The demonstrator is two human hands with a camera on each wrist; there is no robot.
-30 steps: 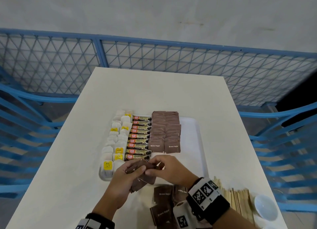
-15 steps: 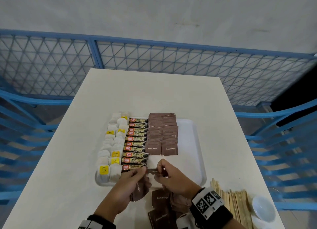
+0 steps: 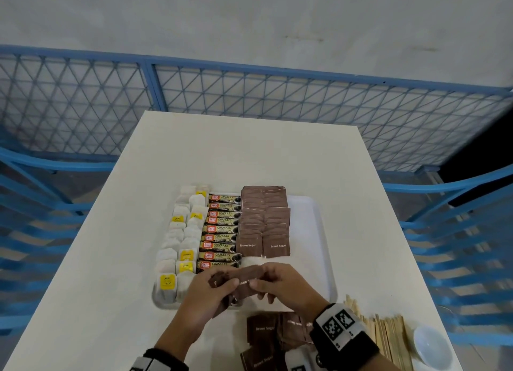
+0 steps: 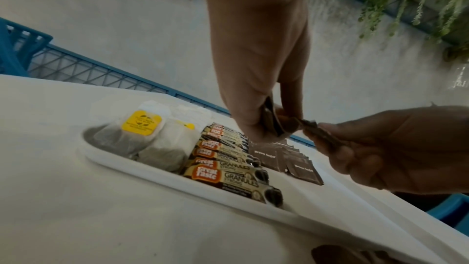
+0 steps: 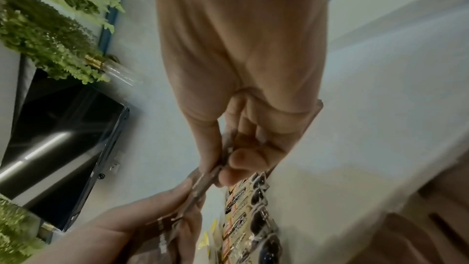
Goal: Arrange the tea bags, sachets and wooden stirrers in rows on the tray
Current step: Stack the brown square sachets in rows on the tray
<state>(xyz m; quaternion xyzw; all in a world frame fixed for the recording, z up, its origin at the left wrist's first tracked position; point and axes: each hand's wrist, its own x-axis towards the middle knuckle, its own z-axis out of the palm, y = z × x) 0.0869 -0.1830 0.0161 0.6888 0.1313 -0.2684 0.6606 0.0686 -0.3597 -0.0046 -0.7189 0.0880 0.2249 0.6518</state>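
Observation:
A white tray (image 3: pixel 311 232) holds rows of tea bags (image 3: pixel 180 232), coffee sticks (image 3: pixel 222 229) and brown sugar sachets (image 3: pixel 263 223). Over the tray's near edge my left hand (image 3: pixel 213 290) grips a small stack of brown sachets (image 3: pixel 247 280). My right hand (image 3: pixel 280 284) pinches the end of one sachet of that stack. In the left wrist view the left hand (image 4: pixel 256 125) clamps the stack (image 4: pixel 272 121) while the right hand (image 4: pixel 380 148) pulls at a sachet. In the right wrist view the right hand (image 5: pixel 220 168) nips the sachet (image 5: pixel 203 184) between thumb and fingers.
Loose brown sachets (image 3: pixel 263 331) lie on the table just near the tray. A pile of wooden stirrers (image 3: pixel 388 334) and a small white bowl (image 3: pixel 431 345) sit at the near right. The tray's right strip is bare. A blue mesh fence rings the table.
Both hands have stayed at the tray's near edge. The sachets held between them have come up a little, and one sachet now spans from the left hand's stack to the right fingers.

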